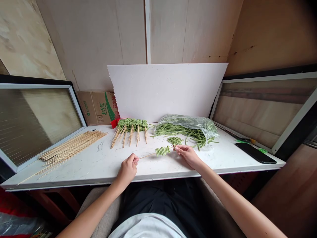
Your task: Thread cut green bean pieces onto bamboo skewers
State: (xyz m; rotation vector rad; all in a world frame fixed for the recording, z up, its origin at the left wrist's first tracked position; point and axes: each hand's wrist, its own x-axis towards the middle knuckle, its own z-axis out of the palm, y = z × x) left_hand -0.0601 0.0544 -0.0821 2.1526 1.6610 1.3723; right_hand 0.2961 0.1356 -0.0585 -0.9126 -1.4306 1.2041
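My left hand point(129, 167) is closed around the bare end of a thin bamboo skewer point(147, 155), held low over the front of the white table. Several short pieces of green bean point(162, 151) are threaded side by side near its far end. At the skewer's tip, my right hand point(186, 154) pinches a small green bean piece point(174, 146); whether the tip has gone through it I cannot tell. Just behind the right hand lies a small pile of cut bean pieces point(174, 140).
Finished bean skewers point(132, 127) are stacked at the back, sticks toward me. A clear plastic bag point(198, 123) of long beans lies to their right. Loose bamboo skewers point(71, 148) lie at the left. A black phone point(255, 153) rests at the right. A cardboard box point(95, 107) stands behind.
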